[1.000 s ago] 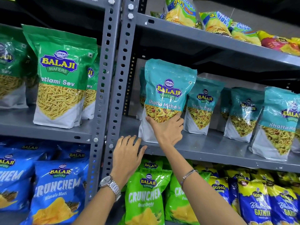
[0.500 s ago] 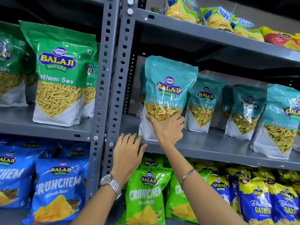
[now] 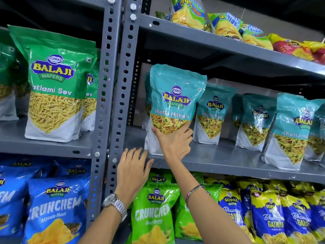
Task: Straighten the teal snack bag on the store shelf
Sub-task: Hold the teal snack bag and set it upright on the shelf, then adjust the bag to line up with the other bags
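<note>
The teal snack bag (image 3: 177, 85) stands upright at the left end of the grey middle shelf (image 3: 219, 161), close to the front edge and nearly touching the upright post. My right hand (image 3: 174, 143) lies on the bag's lower front, thumb toward its left side and fingers spread to the right, holding it. My left hand (image 3: 133, 169) is below and left of the bag, fingers apart, fingertips at the shelf's front lip near the bag's bottom left corner. It holds nothing.
More teal bags (image 3: 209, 113) stand in a row to the right and behind. A perforated grey post (image 3: 121, 85) rises just left of the bag. Green sev bags (image 3: 54, 88) fill the left bay, blue and green chip bags (image 3: 153, 212) the shelf below.
Both hands and the teal bag keep almost the same places. Only the view has shifted slightly.
</note>
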A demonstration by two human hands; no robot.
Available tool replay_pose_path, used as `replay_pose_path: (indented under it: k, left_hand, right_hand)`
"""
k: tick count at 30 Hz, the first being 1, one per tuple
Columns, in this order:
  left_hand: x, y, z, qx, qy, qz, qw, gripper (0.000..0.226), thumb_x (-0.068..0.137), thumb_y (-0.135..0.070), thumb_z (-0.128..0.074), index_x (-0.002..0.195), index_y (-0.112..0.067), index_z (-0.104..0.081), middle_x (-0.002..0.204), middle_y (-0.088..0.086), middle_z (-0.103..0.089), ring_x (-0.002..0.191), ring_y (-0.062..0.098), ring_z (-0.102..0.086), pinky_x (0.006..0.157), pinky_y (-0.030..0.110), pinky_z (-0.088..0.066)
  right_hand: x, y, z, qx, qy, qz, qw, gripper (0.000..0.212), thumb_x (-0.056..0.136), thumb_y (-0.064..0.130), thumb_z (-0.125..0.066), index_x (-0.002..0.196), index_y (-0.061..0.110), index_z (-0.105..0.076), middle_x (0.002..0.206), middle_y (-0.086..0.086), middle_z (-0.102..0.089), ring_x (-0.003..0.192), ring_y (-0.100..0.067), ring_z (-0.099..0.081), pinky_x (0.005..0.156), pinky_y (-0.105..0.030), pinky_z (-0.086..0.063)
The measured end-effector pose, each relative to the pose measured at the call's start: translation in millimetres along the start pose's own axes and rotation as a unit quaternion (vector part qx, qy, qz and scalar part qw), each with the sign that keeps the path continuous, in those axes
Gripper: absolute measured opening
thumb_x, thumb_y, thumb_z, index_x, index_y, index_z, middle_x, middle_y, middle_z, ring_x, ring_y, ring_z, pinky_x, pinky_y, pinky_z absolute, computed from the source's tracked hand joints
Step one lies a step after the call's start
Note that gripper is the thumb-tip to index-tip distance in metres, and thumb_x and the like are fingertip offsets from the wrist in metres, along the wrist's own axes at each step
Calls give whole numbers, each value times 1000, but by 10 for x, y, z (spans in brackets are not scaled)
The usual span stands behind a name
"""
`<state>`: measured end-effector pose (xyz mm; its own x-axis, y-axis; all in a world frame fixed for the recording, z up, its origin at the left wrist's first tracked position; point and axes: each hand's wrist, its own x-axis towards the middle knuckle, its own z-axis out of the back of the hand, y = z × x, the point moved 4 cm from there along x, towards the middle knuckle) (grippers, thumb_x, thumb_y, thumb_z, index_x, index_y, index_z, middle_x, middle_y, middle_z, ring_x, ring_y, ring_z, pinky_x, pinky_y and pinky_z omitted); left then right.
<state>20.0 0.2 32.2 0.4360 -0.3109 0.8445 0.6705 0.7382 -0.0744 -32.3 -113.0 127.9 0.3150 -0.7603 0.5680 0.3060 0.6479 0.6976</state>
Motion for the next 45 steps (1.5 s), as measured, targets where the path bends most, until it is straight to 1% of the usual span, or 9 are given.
replay_pose_path:
  k: [5,9,12,15,20,26,32,37,45]
  left_hand:
    - [-73,-57,54,-56,-69,-9,996,46,94,-37,-40,122,-7,-61,121,12,-64,112,27,-59,109,44,-26]
    - [-172,-445,74,-127,-121,-50,983,42,95,-30,-45,130,-10,-54,132,9,-58,120,22,-53,113,45,-24]
    - [-171,-906,9,-160,-109,-92,977,38,95,-28,-46,128,-12,-57,133,8,-57,122,21,-52,109,46,-29]
    - [-54,-1288,-127,-176,-66,-66,980,38,95,-30,-42,126,-16,-61,134,5,-57,123,20,-51,107,44,-30]
    - [142,-1634,-412,-153,-28,-59,986,41,93,-33,-41,125,-17,-62,131,4,-59,122,21,-53,104,43,-30]
    - [171,-1694,-614,-67,-72,-78,992,43,95,-37,-39,110,-14,-71,117,6,-68,107,25,-62,101,42,-34]
    - [161,-1680,-629,-10,-107,-92,990,50,100,-42,-33,106,-14,-73,109,2,-71,99,23,-65,95,39,-38]
    - [163,-1684,-620,12,-132,-106,986,43,97,-40,-40,105,-14,-74,110,0,-71,99,19,-65,95,36,-39]
    - [153,-1701,-619,4,-132,-96,987,40,94,-39,-43,107,-16,-73,111,-2,-70,106,14,-57,96,37,-39]
  right_hand:
    - [-26,-75,39,2,14,16,1000,126,58,84,-58,150,9,-16,146,-13,-34,136,-30,-33,100,-46,-42]
    - [113,-420,303,41,29,17,999,105,75,78,-48,150,10,-19,153,-11,-29,141,-28,-28,106,-46,-35]
    - [457,-786,511,50,1,-23,998,90,84,67,-50,147,7,-25,148,-13,-34,135,-31,-35,101,-47,-39]
    - [885,-1098,593,36,-27,-48,998,82,87,61,-51,144,7,-28,143,-16,-37,129,-36,-40,95,-49,-41]
    - [1471,-1417,481,12,17,-27,999,90,84,60,-56,147,6,-21,145,-19,-34,131,-38,-38,98,-49,-39]
    - [1946,-1424,123,27,83,-33,996,111,69,62,-73,145,2,-19,145,-20,-32,133,-38,-36,104,-50,-35]
    - [2200,-1432,-236,47,64,-65,995,130,59,69,-74,148,-2,-12,152,-25,-23,138,-39,-30,108,-51,-35]
    - [2263,-1483,-369,55,49,-56,996,128,63,64,-75,149,-2,-6,155,-25,-16,143,-39,-22,112,-52,-28]
    - [2274,-1486,-414,36,10,-60,997,128,59,61,-79,149,1,-11,152,-25,-23,138,-40,-29,107,-57,-32]
